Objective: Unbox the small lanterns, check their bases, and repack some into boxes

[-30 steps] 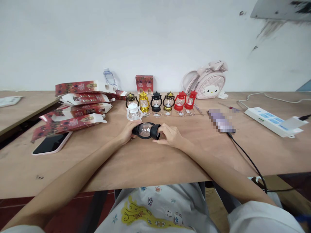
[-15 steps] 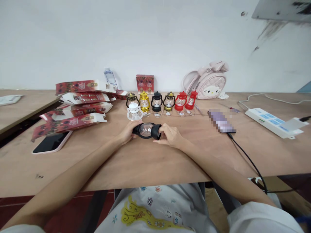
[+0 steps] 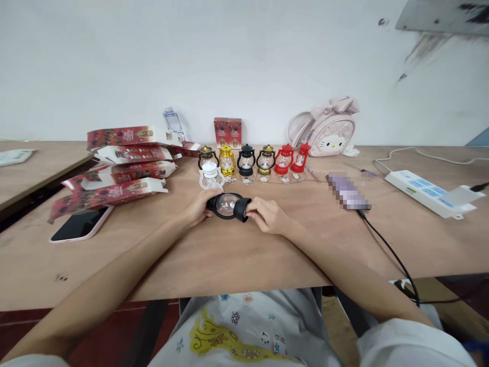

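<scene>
Lantern (image 3: 228,205), black, lies sideways over the wooden table (image 3: 237,260), gripped by the left hand (image 3: 199,208); right hand (image 3: 269,215) touches its base (image 3: 241,209), pinch unclear; red boxes' (image 3: 89,198) lettering (image 3: 115,191) too small to read; white wall (image 3: 248,61) behind

No text is legible, even on the red boxes (image 3: 228,132).

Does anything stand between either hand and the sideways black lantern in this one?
Nothing visible does. The left hand grips one end of the black lantern, and the right hand has its fingertips at the other. The white lantern sits just beyond, outside both gaps.
</scene>
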`<move>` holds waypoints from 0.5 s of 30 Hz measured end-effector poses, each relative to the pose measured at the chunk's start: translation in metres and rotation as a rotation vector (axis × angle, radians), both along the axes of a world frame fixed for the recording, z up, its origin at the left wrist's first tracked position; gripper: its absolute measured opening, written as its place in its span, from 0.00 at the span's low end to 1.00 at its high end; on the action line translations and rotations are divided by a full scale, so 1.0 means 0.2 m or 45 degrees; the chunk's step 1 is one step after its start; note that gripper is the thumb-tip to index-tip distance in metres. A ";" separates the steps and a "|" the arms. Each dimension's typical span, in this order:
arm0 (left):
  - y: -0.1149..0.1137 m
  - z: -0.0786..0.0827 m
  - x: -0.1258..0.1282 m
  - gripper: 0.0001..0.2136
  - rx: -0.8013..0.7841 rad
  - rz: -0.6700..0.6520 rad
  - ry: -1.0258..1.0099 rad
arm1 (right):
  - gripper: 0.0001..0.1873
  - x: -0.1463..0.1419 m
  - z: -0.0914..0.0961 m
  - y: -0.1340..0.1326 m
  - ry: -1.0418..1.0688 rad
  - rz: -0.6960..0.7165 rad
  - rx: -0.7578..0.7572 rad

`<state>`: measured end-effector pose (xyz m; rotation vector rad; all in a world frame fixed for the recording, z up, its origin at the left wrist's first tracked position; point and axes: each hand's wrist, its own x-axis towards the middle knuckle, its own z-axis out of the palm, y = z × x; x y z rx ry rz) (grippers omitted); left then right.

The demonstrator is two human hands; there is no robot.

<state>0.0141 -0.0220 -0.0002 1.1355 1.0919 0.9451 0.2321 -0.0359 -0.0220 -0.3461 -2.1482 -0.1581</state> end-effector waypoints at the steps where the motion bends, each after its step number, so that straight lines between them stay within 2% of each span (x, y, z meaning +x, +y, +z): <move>1: 0.00 0.00 0.00 0.17 0.003 0.004 0.002 | 0.05 0.00 0.00 0.00 0.005 0.003 -0.004; 15: 0.01 0.00 -0.01 0.16 0.020 0.013 0.026 | 0.06 -0.01 0.00 0.00 -0.044 -0.075 -0.006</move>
